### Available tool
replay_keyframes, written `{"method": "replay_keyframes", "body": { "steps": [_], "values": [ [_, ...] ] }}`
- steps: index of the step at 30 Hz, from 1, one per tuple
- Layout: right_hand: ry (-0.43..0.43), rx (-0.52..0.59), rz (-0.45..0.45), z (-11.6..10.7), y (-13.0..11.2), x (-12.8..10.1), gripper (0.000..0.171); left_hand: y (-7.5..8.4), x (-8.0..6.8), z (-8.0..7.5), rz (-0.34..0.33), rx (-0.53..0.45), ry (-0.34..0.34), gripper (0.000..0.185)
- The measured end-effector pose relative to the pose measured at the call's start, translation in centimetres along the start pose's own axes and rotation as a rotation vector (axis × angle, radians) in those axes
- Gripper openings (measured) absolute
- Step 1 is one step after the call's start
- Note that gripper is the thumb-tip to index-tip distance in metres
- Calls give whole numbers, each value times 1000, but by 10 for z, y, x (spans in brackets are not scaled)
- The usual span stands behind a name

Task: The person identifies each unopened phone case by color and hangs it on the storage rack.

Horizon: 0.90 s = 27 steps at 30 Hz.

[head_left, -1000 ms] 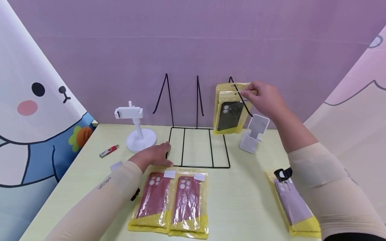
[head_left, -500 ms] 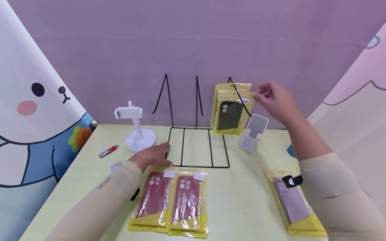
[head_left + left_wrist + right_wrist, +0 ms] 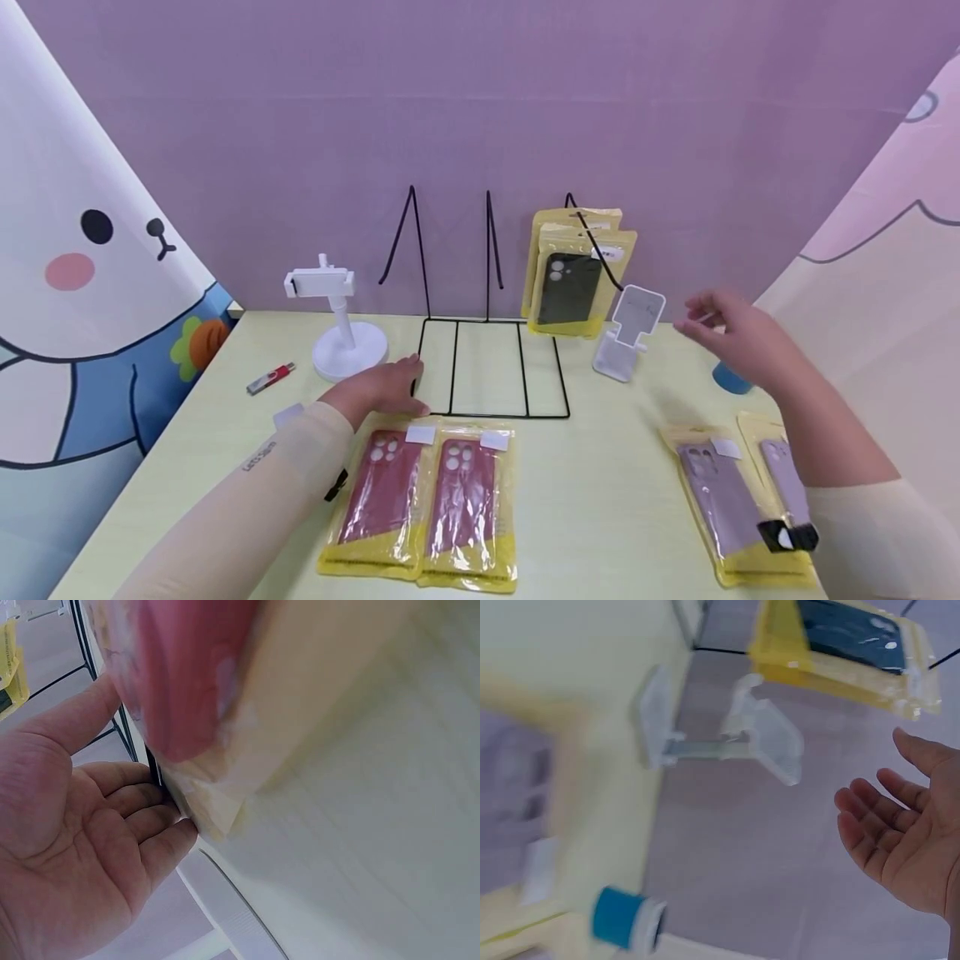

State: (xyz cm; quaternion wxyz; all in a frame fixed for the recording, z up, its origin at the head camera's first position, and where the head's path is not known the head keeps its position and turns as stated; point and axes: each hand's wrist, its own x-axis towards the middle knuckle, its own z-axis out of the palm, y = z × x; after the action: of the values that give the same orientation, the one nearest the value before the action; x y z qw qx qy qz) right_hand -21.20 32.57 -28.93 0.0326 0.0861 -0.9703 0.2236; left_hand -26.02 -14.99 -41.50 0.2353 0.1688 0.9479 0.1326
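Observation:
My left hand (image 3: 386, 387) rests at the left front corner of the black wire rack (image 3: 487, 415); in the left wrist view its loosely bent fingers (image 3: 161, 817) touch the rack's edge. On the rack's right prong hang two yellow-clear packages, the front one holding a black phone case (image 3: 567, 292). My right hand (image 3: 731, 333) is in the air right of the rack, fingers relaxed, holding nothing. Nearest to it is a white folding phone stand (image 3: 628, 333). Two packaged dark red phone cases (image 3: 382, 492) lie in front of the rack.
Two packaged lilac phone cases (image 3: 716, 500) lie at the front right, partly behind the right wrist. A blue cylindrical object (image 3: 731, 379) stands near the back right. On the left are a white phone holder (image 3: 350, 350) and a red-and-silver USB stick (image 3: 271, 377).
My right hand has let go of the hanging packaged black phone case and moved right and down, away from the rack. The left hand has stayed in place.

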Motion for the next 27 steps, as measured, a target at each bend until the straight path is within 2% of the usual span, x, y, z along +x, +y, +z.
{"method": "replay_keyframes", "body": {
  "steps": [5,10,16,19,23,27],
  "values": [
    [-71,-9,-18,20,26,-19,53,-1,0,1,6,6,-6,90],
    [-147,-40,-18,37,48,-32,59,-2,0,0,7,6,-9,90],
    [-291,-103,-36,55,72,-46,71,-1,0,0,14,8,-14,91],
    [-374,-127,3,60,81,-50,78,-2,0,0,12,10,-11,91],
    [-471,-143,47,66,91,-49,74,-3,1,0,15,3,-5,90],
    [-483,-175,35,74,97,-46,66,-3,1,1,16,-2,-1,90]
  ]
}}
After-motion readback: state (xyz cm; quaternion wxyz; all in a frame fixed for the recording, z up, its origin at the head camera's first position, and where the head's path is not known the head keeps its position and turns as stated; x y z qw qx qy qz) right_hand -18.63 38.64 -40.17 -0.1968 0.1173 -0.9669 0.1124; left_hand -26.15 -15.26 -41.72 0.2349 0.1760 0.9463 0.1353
